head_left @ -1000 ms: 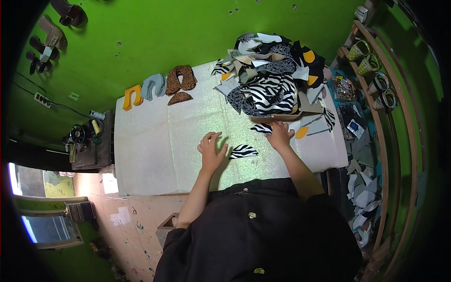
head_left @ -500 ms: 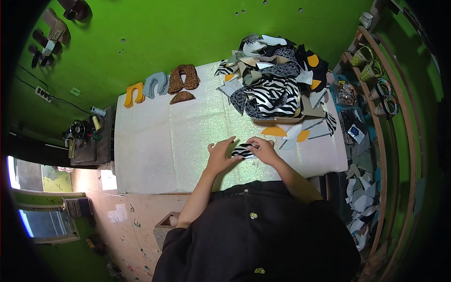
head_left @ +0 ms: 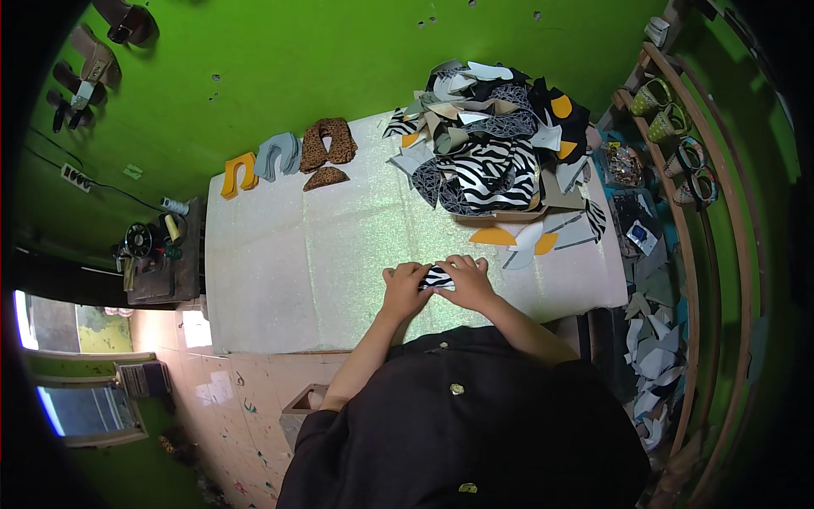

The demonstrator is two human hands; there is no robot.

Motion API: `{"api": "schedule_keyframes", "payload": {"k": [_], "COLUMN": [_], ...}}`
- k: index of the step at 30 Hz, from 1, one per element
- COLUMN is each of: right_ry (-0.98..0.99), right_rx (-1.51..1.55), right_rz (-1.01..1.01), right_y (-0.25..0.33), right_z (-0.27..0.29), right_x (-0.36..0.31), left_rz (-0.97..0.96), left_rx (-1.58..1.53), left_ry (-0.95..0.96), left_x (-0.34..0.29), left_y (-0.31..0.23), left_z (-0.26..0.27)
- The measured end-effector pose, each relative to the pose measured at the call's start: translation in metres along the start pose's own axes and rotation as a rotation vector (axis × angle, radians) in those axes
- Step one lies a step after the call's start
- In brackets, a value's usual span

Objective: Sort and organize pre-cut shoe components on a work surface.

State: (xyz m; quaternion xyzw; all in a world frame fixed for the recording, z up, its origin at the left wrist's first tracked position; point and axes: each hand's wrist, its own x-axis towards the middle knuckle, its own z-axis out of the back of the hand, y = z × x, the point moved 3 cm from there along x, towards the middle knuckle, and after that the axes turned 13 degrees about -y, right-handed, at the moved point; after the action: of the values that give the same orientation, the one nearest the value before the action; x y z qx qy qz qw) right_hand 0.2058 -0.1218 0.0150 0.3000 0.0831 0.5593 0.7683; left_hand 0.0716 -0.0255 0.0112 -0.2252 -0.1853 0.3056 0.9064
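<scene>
Close to the table's front edge, a small zebra-striped cut piece (head_left: 437, 277) lies between my two hands. My left hand (head_left: 406, 288) closes on its left end, and my right hand (head_left: 465, 282) closes on its right end. The fingers cover both ends, so only the striped middle shows. Beyond my right hand, half-round orange pieces (head_left: 492, 236) and white pieces (head_left: 527, 241) lie loose on the pale, glittery table cover (head_left: 280, 254).
A heaped box of zebra, black, grey and white offcuts (head_left: 487, 174) stands at the back right. At the back left sit stacks of orange (head_left: 240, 174), grey-blue (head_left: 278, 156) and leopard-print (head_left: 329, 142) curved pieces. A wooden rack (head_left: 688, 254) with sandals runs along the right.
My left hand has gone from spread fingers to a closed grip on the piece. Both hands have drawn together over it, covering more of its ends.
</scene>
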Motion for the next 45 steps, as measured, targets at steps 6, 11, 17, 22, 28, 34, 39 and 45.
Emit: {"api": "schedule_keyframes", "payload": {"k": [6, 11, 17, 22, 28, 34, 39, 45], "right_ry": [-0.009, -0.118, -0.512, -0.451, -0.455, -0.556, -0.67, -1.089], "right_rx": [-0.003, -0.011, -0.273, -0.258, 0.668, 0.12, -0.128, -0.018], "right_rz": [0.016, -0.138, -0.712, -0.808, -0.532, -0.174, -0.405, -0.807], "right_y": [-0.01, -0.032, -0.11, -0.14, -0.092, -0.059, -0.102, -0.106], "right_z": [-0.005, 0.029, 0.076, 0.083, 0.085, 0.096, 0.083, 0.092], "right_x": [-0.003, -0.008, -0.019, -0.011, -0.001, -0.006, -0.022, -0.034], "left_rz": [0.048, 0.022, 0.007, 0.007, 0.116, 0.115, 0.131, 0.069], "left_rx": [-0.01, -0.023, -0.07, -0.112, -0.264, -0.358, -0.353, -0.209], "left_ry": [-0.012, -0.077, -0.153, -0.155, -0.133, -0.173, -0.118, -0.07], "left_x": [-0.001, -0.003, 0.005, 0.015, 0.021, 0.026, 0.024, 0.037], "left_y": [-0.007, -0.008, -0.018, -0.023, -0.022, -0.036, -0.032, -0.034], "left_z": [0.004, 0.007, 0.017, 0.02, 0.029, 0.035, 0.024, 0.003]}}
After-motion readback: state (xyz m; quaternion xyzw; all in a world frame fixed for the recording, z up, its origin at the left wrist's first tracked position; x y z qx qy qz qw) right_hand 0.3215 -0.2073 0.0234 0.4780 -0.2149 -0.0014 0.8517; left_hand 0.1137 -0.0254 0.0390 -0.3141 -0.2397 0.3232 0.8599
